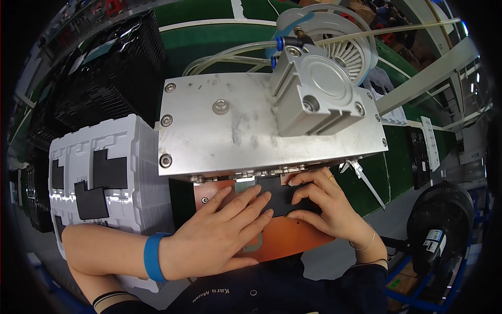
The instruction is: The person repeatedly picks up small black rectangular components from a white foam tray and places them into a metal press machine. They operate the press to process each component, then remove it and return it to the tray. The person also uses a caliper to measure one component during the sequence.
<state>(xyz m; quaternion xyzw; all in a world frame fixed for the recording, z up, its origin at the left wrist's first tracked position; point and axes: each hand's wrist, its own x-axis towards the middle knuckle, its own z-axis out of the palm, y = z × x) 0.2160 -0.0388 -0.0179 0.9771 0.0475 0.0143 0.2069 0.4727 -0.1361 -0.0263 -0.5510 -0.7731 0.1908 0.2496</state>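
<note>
A flat black sheet-like piece (276, 198) lies on an orange plate (298, 235), its far edge at the front of a silver metal press block (209, 138). My left hand (214, 233) reaches in with fingers stretched out, fingertips resting on the piece's left part and the plate beside it. Curled around the right side of the same piece, my right hand (327, 204) grips it between thumb and fingers. The far edge of the piece is partly hidden under the block. A round-topped air cylinder (324, 81) sits on the block.
Left of the block stands a stack of white plastic trays (78, 144), with similar black pieces (91, 201) in the top one. Black trays (115, 73) are piled behind. A white fan (358, 57), calipers (366, 183) and a dark round machine (439, 225) are around the right side.
</note>
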